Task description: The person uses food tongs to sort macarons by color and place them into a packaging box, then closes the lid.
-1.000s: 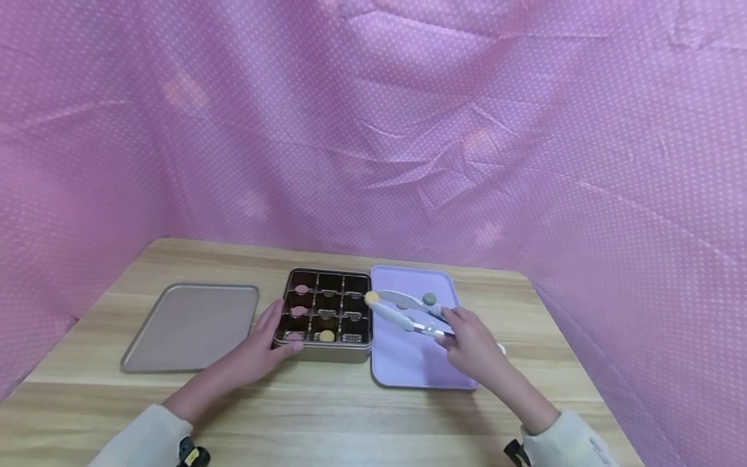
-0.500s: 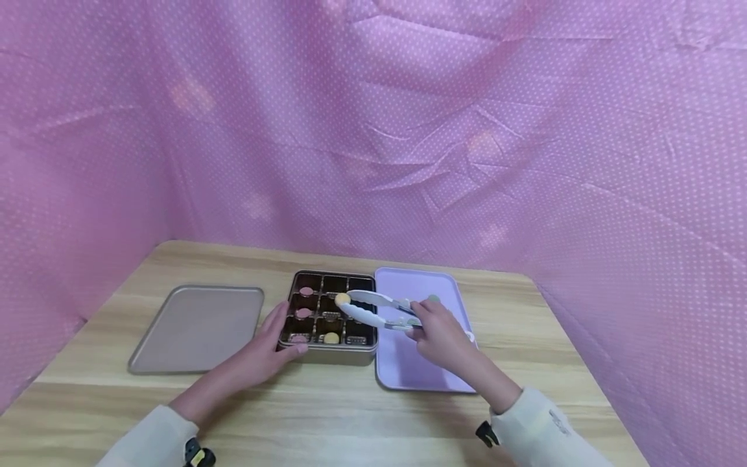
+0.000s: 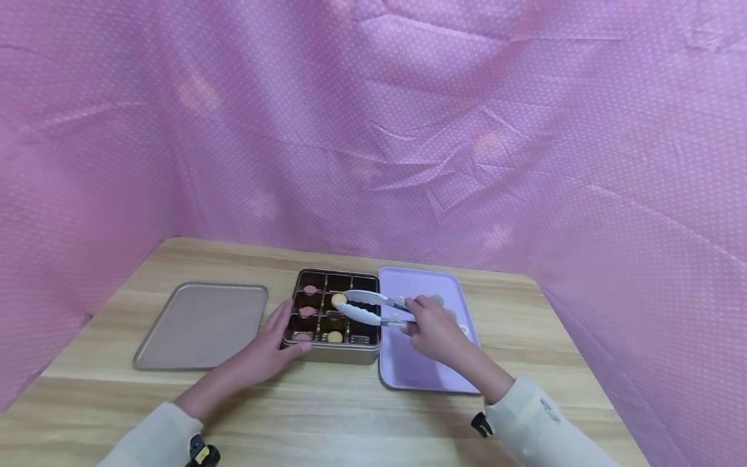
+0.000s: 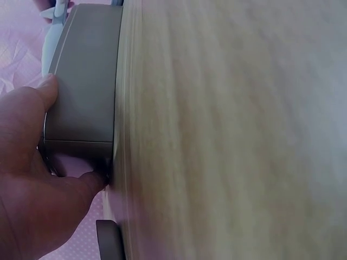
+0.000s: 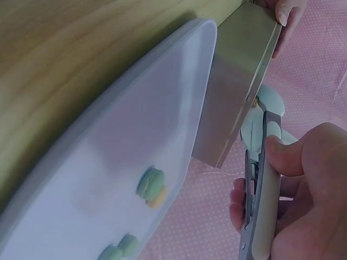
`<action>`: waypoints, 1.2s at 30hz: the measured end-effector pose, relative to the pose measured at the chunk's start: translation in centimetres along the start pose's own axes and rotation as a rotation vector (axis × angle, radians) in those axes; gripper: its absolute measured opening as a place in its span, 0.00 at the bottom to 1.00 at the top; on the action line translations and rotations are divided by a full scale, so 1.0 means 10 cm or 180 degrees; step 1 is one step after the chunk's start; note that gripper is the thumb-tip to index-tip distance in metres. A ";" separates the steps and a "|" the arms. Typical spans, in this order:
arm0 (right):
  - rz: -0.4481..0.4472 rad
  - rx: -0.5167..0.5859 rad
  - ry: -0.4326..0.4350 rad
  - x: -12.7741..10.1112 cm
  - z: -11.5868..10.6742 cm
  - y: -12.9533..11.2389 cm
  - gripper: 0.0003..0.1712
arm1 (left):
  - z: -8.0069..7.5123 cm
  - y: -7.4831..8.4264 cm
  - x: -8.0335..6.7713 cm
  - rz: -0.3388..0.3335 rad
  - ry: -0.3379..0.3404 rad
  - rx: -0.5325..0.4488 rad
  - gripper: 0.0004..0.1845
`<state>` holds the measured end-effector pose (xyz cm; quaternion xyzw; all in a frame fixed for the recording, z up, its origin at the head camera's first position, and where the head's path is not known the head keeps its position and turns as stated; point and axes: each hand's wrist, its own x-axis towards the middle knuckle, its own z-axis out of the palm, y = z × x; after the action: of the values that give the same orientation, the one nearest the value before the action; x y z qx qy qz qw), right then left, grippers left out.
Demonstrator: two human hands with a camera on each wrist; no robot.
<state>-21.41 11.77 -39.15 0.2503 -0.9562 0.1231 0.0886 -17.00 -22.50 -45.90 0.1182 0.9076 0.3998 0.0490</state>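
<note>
Head view. Right hand (image 3: 434,331) clamps white tongs (image 3: 373,308); the tong tips pinch a yellow macaron (image 3: 338,299) over the middle cell of the compartment tin (image 3: 332,318), just beyond the hand's fingertips. Left hand (image 3: 274,347) rests against the tin's near-left corner, fingers relaxed, thumb along the front wall. Lavender tray (image 3: 408,370) lies under the right wrist; tin lid (image 3: 201,324) lies apart, beyond the left hand. Advice: lower the piece level into the cell, loosen the squeeze only once it sits, keep the tin braced.

Left wrist view. Left hand (image 4: 32,179): thumb and a finger press the tin's wall (image 4: 84,92); the cells are hidden.

Right wrist view. Right hand (image 5: 303,195) curls round the tong handles (image 5: 263,184); the tips and yellow macaron are hidden. Only here: green macarons (image 5: 149,181) on the tray (image 5: 108,162) beside the hand.
</note>
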 end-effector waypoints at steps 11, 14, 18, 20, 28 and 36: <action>0.0084 0.0006 -0.0105 0.04 -0.03 -0.01 0.31 | -0.01 0.01 -0.01 -0.0001 0.0007 0.0015 0.59; 0.0107 0.0007 -0.0118 0.01 -0.04 -0.02 0.32 | 0.00 0.01 0.00 0.0003 0.0009 0.0012 0.59; 0.0113 0.0015 -0.0088 -0.03 -0.06 0.00 0.32 | 0.00 0.01 0.00 0.0014 0.0011 0.0004 0.59; 0.0110 0.0038 -0.0051 -0.05 -0.07 0.01 0.33 | 0.00 0.01 0.00 0.0013 0.0010 -0.0006 0.59; 0.0161 0.0088 0.0074 -0.16 -0.12 0.17 0.31 | 0.00 0.00 -0.01 0.0002 -0.0001 -0.0012 0.59; 0.0311 0.0042 0.0052 -0.28 -0.15 0.43 0.32 | -0.01 0.02 -0.02 -0.0008 -0.0007 -0.0010 0.59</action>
<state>-20.96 17.06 -39.23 0.2030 -0.9657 0.1357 0.0888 -16.84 -22.50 -45.64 0.1175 0.9071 0.4010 0.0507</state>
